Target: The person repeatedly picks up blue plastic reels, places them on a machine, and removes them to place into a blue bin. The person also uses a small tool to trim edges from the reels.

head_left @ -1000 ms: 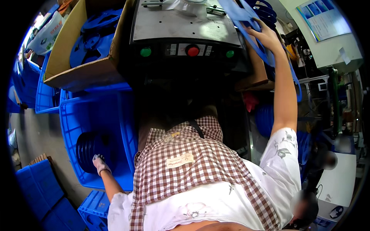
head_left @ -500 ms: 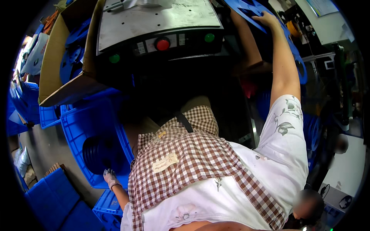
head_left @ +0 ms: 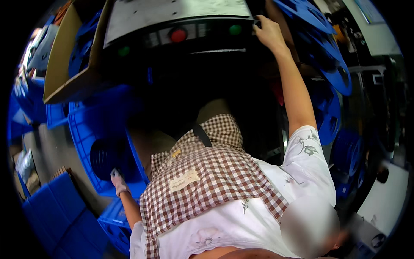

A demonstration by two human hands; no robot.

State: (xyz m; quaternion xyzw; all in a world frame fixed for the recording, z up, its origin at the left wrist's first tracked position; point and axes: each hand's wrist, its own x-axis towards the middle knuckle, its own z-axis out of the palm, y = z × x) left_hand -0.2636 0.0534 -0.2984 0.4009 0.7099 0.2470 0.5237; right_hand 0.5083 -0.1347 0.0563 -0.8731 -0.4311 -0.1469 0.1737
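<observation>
My left hand [head_left: 119,182], in a pale glove, is at the near rim of a stack of black discs [head_left: 101,157] inside a blue crate [head_left: 82,142]. Its fingers look stretched out, the tips touching or close to the rim. My bare right hand [head_left: 272,35] reaches up to the right front corner of a machine with a metal top [head_left: 172,13]. Thumb and forefinger stand apart there, and I see nothing between them. A red button [head_left: 178,35] and a green button [head_left: 235,30] sit on the machine's dark front.
A cardboard box [head_left: 58,56] holding blue plastic parts [head_left: 82,49] stands left of the machine. Blue slotted discs [head_left: 330,56] are stacked on the right. Closed blue crates [head_left: 56,211] lie lower left. Another person's blurred head [head_left: 310,224] is at lower right.
My right hand has left the blue slotted disc and moved left to the machine's corner. My left hand stays by the black discs. The other person's head appears larger and further left.
</observation>
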